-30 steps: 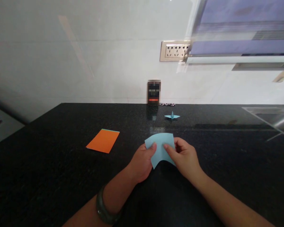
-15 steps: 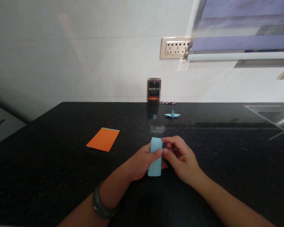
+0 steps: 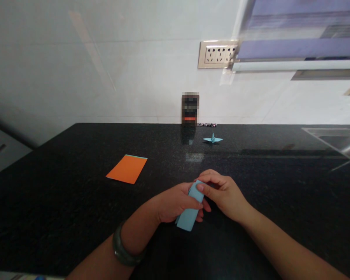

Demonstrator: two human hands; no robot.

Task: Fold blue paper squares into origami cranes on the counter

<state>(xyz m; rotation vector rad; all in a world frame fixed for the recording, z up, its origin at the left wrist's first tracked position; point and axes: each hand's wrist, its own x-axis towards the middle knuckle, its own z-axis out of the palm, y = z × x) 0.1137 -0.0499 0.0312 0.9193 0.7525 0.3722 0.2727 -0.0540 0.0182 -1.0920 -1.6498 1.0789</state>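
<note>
Black stone, polished and flecked with pale specks, makes up the countertop (image 3: 61,202), which meets a plain white tiled wall. Both hands sit together low over it, clamped on one light-blue paper (image 3: 189,219). The paper is doubled over into a narrow, soft-edged strip, matte and thin, with rounded folds rather than sharp creases.

Its long axis runs away from the person and leans a little: the near end points back and slightly left, just below the left hand (image 3: 173,202), while the far end points forward and to the right, tucked under the fingertips of the right hand (image 3: 221,192). The left hand wraps the strip's middle from the left side, thumb on top. The right hand pinches the far tip from above, its fingers curled. The near end appears to rest on the stone, though I cannot tell for sure.

A dark, glossy bangle (image 3: 125,251) circles the left wrist. Well to the left of the left hand lies a flat orange sheet (image 3: 127,169), rectangular. Beyond the hands stands a small blue paper crane (image 3: 212,139), wings spread. A metal sink (image 3: 335,142) lies far to the right of the right hand.
</note>
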